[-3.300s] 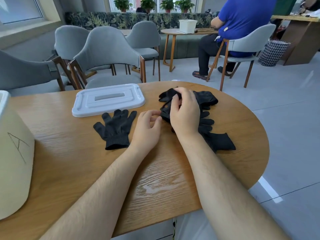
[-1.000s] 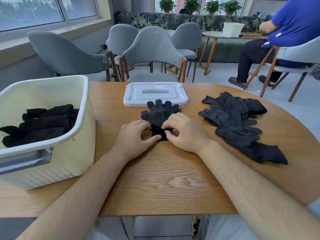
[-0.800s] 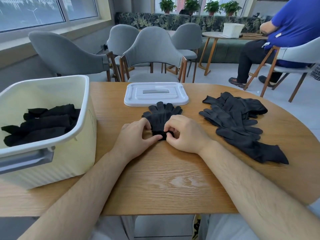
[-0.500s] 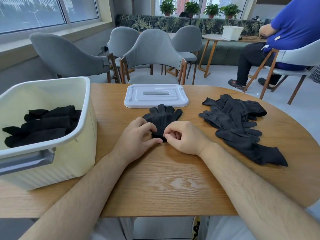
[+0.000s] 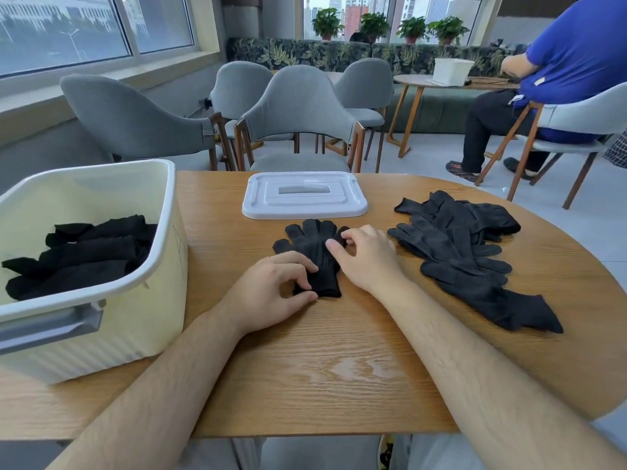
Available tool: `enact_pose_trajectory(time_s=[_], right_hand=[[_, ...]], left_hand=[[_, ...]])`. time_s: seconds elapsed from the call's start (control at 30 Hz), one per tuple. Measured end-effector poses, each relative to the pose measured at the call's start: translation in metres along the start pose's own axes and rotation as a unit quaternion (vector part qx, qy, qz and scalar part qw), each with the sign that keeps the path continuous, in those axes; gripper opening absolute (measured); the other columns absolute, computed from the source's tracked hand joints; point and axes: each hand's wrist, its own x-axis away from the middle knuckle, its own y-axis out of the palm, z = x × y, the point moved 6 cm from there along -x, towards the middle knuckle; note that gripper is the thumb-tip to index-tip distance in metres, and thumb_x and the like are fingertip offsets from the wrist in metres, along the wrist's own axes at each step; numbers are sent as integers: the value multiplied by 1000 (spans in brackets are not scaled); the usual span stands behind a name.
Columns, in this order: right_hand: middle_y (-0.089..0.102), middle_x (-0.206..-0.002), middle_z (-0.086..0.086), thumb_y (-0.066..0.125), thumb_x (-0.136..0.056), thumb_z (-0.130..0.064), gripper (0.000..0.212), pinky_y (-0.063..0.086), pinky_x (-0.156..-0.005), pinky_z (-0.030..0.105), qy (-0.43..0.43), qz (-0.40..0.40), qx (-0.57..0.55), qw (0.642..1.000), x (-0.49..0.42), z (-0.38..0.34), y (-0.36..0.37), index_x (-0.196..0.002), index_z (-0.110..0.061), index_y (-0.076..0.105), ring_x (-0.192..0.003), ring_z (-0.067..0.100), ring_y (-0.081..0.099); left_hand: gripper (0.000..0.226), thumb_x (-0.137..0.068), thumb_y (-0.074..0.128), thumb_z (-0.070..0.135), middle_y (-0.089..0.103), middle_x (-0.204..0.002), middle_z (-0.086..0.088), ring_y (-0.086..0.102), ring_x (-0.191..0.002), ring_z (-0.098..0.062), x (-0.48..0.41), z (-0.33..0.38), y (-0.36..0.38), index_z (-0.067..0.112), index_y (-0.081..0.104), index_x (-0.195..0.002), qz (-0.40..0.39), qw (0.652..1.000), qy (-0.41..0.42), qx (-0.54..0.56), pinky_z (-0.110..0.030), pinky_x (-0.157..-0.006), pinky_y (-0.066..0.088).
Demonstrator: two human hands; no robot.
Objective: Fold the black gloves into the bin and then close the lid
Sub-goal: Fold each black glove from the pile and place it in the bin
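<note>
Glove [image 5: 314, 247] flat between both hands: right hand [image 5: 368, 257] has shifted from cuff to its finger end, pinching there; left hand [image 5: 271, 288] still pinches cuff. Fold starting; bin [image 5: 146, 320] left of fingers, lid [image 5: 305, 198] beyond.

Bright, even daylight comes in through the windows [image 5: 68, 25] at the left and back; the view outside them looks pale and washed out; a soft glare patch lies on the wooden table [image 5: 359, 371] near its front edge; shadows are faint and diffuse; wide-angle distortion bends the table's rim and stretches the lower corners; focus is sharp throughout.
</note>
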Motion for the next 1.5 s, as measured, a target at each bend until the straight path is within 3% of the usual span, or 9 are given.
enact_pose_trajectory(time_s=[0.37,0.53,0.73,0.93,1.03,1.13,1.23,1.4,1.5], right_hand=[[56,-100,-17,63,-92,-46,7,45,-97,41,42,-27,-83,995,-18,-2,3,-88,-40,66,-100,10,53],[57,-99,-12,61,-98,-36,7,46,-76,27,21,31,-197,980,-11,1,-2,-95,-31,65,-86,5,57],[58,-106,-11,57,-101,-37,5,46,-71,21,5,27,-199,980,-6,-6,-5,-101,-33,60,-88,4,59],[59,-113,-9,71,-91,-9,16,41,-72,1,-10,49,-257,965,-6,-10,-5,-97,-24,68,-90,-4,56],[59,-121,-9,68,-94,-11,15,47,-88,11,-22,41,-228,973,-10,-10,-3,-103,-21,73,-101,1,57],[51,-141,-5,63,-99,-25,18,33,-110,31,-11,38,-88,995,-11,-8,2,-112,-23,75,-133,16,41],[55,-133,-6,58,-100,-35,22,31,-108,40,-72,111,-39,990,-13,-25,-9,-105,-27,77,-128,20,40],[52,-132,-10,51,-96,-64,37,26,-107,40,-62,-49,41,996,-38,-36,14,-120,-43,71,-129,20,36],[52,-127,-6,54,-94,-66,40,28,-104,39,-50,-33,48,997,-44,-36,17,-125,-43,67,-125,21,38]], left_hand=[[18,-83,80,29,68,-111,17,60,-111,3,0,-3,3,21,65,-76,4,1000,2,17,-30,-92,50],[17,-84,79,32,68,-111,17,59,-112,4,0,-3,2,22,67,-77,1,1000,-4,22,-27,-94,48],[18,-84,79,32,68,-112,16,58,-111,5,0,-2,1,21,67,-77,-2,1000,-2,17,-21,-93,47],[16,-84,79,32,66,-111,17,56,-111,4,0,0,0,20,69,-79,-9,1000,3,9,-15,-93,44],[16,-84,79,31,67,-111,16,56,-109,4,0,1,0,20,68,-78,-9,1000,7,10,-16,-92,44],[17,-83,80,32,66,-114,15,55,-111,3,-1,2,0,21,68,-77,-6,1000,12,-2,-16,-95,42],[18,-84,79,33,65,-120,16,54,-117,3,0,0,1,22,67,-77,-11,1000,-2,-2,-16,-98,41],[15,-84,79,34,62,-133,13,44,-132,3,1,-4,3,23,69,-80,-20,999,-27,1,-6,-106,29],[15,-84,79,33,63,-134,9,42,-134,4,1,-4,3,21,70,-82,-23,999,-25,0,-1,-106,20]])
